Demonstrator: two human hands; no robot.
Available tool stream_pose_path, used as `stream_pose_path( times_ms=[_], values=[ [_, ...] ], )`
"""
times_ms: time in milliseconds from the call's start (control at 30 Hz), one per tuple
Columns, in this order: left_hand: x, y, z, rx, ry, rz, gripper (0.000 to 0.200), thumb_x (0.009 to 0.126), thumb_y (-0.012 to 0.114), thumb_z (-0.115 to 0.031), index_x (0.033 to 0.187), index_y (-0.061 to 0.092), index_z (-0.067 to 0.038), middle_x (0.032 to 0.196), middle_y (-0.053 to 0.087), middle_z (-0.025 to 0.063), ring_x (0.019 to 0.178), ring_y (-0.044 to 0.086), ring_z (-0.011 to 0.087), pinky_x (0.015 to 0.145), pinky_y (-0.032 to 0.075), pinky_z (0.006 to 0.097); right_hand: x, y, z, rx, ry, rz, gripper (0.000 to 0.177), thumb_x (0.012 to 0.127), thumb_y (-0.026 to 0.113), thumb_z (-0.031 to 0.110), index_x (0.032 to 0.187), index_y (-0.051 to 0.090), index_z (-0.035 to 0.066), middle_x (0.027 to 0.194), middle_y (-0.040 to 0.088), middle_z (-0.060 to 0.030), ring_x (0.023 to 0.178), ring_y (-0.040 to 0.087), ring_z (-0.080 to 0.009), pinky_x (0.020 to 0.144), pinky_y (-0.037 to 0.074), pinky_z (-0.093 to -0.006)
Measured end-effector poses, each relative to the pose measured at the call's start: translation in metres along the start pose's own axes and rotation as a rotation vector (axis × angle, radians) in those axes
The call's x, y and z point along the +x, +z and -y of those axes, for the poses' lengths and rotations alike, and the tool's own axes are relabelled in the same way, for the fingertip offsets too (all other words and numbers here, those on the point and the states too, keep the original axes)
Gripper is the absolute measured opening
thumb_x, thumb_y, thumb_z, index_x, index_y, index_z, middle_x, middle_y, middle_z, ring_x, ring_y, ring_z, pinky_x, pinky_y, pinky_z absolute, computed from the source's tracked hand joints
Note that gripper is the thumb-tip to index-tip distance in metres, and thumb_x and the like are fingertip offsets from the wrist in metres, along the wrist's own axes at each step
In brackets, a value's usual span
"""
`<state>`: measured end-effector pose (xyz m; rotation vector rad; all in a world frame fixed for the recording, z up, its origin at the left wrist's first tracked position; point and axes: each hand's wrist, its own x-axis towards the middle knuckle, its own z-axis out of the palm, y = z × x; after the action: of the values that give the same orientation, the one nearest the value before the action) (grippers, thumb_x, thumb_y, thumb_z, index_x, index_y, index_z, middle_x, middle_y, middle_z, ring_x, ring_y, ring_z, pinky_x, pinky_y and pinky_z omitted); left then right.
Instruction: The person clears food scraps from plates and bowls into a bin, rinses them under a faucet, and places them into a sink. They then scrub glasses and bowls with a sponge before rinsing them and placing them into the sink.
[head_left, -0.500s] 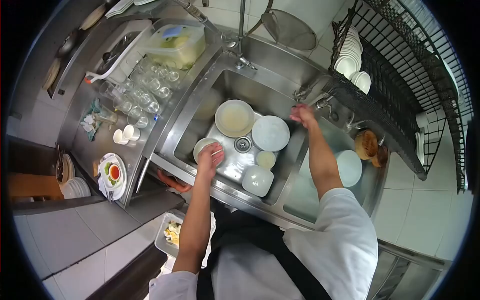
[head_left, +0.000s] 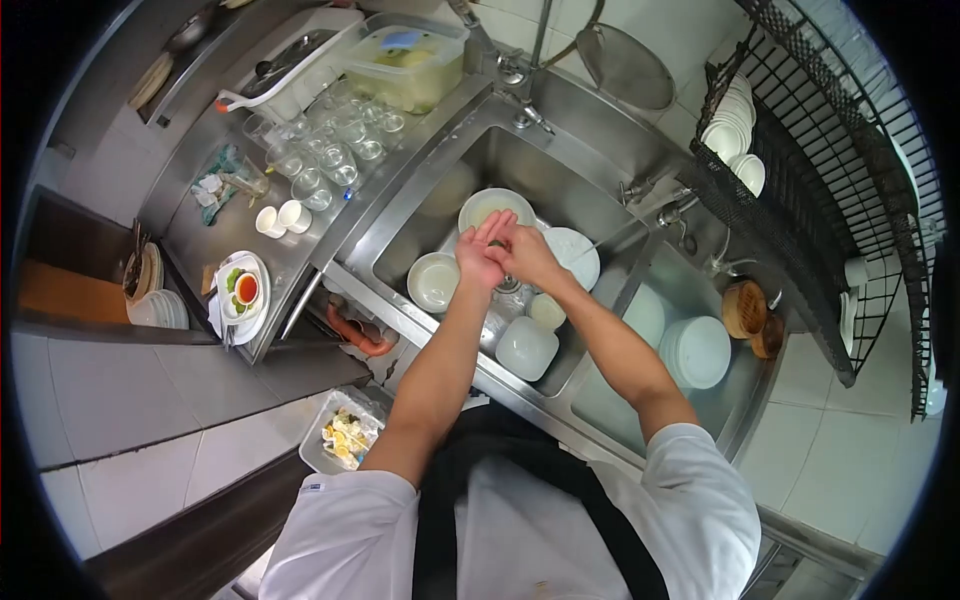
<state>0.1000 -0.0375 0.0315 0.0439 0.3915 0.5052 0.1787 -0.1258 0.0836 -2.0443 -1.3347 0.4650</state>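
Observation:
Both hands meet above the left sink basin (head_left: 400, 250). My left hand (head_left: 478, 252) has its fingers stretched out, the palm turned up. Against that palm press the curled fingers of my right hand (head_left: 527, 256), with a small dark-green spot between them that I cannot make out. Below lie a round bowl (head_left: 433, 283), a pale dish (head_left: 485, 204) partly hidden by the fingers, a white plate (head_left: 577, 262), a small cup with pale contents (head_left: 546, 311) and a square white bowl (head_left: 527, 349). A thin stream of water (head_left: 620, 234) reaches the plate.
Stacked white plates (head_left: 697, 353) sit in the water-filled right basin (head_left: 620, 395). Drinking glasses (head_left: 335, 160) and a plate with red sauce (head_left: 262, 290) stand on the left counter. A black dish rack (head_left: 800, 240) hangs at right; a food-scrap tub (head_left: 318, 448) is below left.
My right hand has come from the tap to my left hand, which has moved off the round bowl toward the basin's middle. Water now runs from the tap. The view has shifted slightly.

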Motion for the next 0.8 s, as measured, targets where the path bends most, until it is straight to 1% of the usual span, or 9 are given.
stream_pose_path(
  times_ms=[67,167,267,367,467,567,667,700,800],
  values=[
    [-0.008,0.001,-0.015,-0.043,0.054,0.03,0.056,0.1,0.019,-0.028,0.135,0.043,0.009,0.14,0.048,0.0257,0.131,0.046,0.0388,0.114,0.032,0.048,0.003,0.012,0.021,-0.065,-0.075,-0.05,0.022,0.08,0.07,0.023,0.087,0.069,0.002,0.078,0.066,-0.0216,0.076,0.064,-0.0411,0.068,0.05,-0.0491],
    [-0.022,-0.001,-0.041,-0.119,0.129,0.034,0.055,0.099,0.019,-0.026,0.132,0.045,0.01,0.137,0.05,0.0268,0.13,0.046,0.04,0.114,0.032,0.0488,0.009,0.034,0.051,-0.092,-0.224,-0.179,0.02,0.081,0.068,0.023,0.079,0.067,0.003,0.074,0.065,-0.0184,0.069,0.063,-0.0371,0.063,0.049,-0.0473],
    [-0.042,-0.006,-0.071,-0.172,0.207,0.025,0.053,0.097,0.022,-0.024,0.128,0.048,0.01,0.134,0.052,0.0275,0.129,0.047,0.0405,0.113,0.034,0.0498,0.018,0.057,0.083,-0.184,-0.279,-0.177,0.02,0.083,0.065,0.024,0.08,0.067,0.004,0.076,0.065,-0.018,0.069,0.063,-0.0374,0.062,0.05,-0.0475],
    [-0.065,-0.023,-0.107,-0.198,0.272,0.005,0.051,0.096,0.024,-0.023,0.123,0.051,0.01,0.13,0.055,0.0282,0.126,0.049,0.0416,0.112,0.036,0.0509,0.029,0.087,0.112,-0.259,-0.382,-0.092,0.022,0.084,0.064,0.027,0.089,0.068,0.005,0.08,0.067,-0.0179,0.071,0.065,-0.0382,0.061,0.051,-0.0487],
    [-0.091,-0.049,-0.145,-0.258,0.344,-0.029,0.049,0.095,0.026,-0.023,0.117,0.053,0.01,0.127,0.057,0.0289,0.123,0.051,0.0426,0.11,0.038,0.0516,0.034,0.126,0.144,-0.263,-0.527,-0.029,0.021,0.084,0.064,0.026,0.09,0.068,0.006,0.083,0.066,-0.016,0.07,0.064,-0.0386,0.061,0.052,-0.048],
    [-0.136,-0.076,-0.182,-0.344,0.425,-0.072,0.048,0.094,0.027,-0.023,0.11,0.057,0.01,0.123,0.059,0.0288,0.12,0.053,0.0434,0.11,0.039,0.0519,0.024,0.161,0.194,-0.221,-0.628,0.084,0.019,0.086,0.063,0.024,0.093,0.067,0.007,0.088,0.066,-0.0147,0.073,0.065,-0.0378,0.062,0.053,-0.0478],
    [-0.183,-0.134,-0.218,-0.445,0.496,-0.005,0.04,0.09,0.035,-0.019,0.105,0.061,0.007,0.117,0.063,0.0242,0.118,0.055,0.0408,0.108,0.041,0.0512,0.011,0.216,0.228,-0.054,-0.776,0.243,0.018,0.087,0.063,0.021,0.097,0.068,0.008,0.094,0.065,-0.0132,0.081,0.065,-0.0362,0.067,0.053,-0.0467],
    [-0.202,-0.158,-0.229,-0.43,0.545,0.008,0.039,0.089,0.037,-0.02,0.103,0.063,0.007,0.116,0.064,0.0238,0.118,0.055,0.0401,0.108,0.041,0.0507,0.005,0.233,0.24,0.021,-0.831,0.309,0.02,0.087,0.064,0.019,0.102,0.067,0.007,0.096,0.064,-0.0131,0.087,0.064,-0.0349,0.071,0.053,-0.0447],
    [-0.273,-0.234,-0.245,-0.381,0.675,0.033,0.036,0.087,0.043,-0.021,0.097,0.067,0.004,0.114,0.066,0.0227,0.118,0.056,0.0381,0.108,0.04,0.0492,-0.022,0.281,0.276,0.329,-0.954,0.476,0.022,0.087,0.064,0.018,0.105,0.066,0.006,0.095,0.063,-0.0129,0.087,0.062,-0.0345,0.073,0.052,-0.0436]
  ],
)
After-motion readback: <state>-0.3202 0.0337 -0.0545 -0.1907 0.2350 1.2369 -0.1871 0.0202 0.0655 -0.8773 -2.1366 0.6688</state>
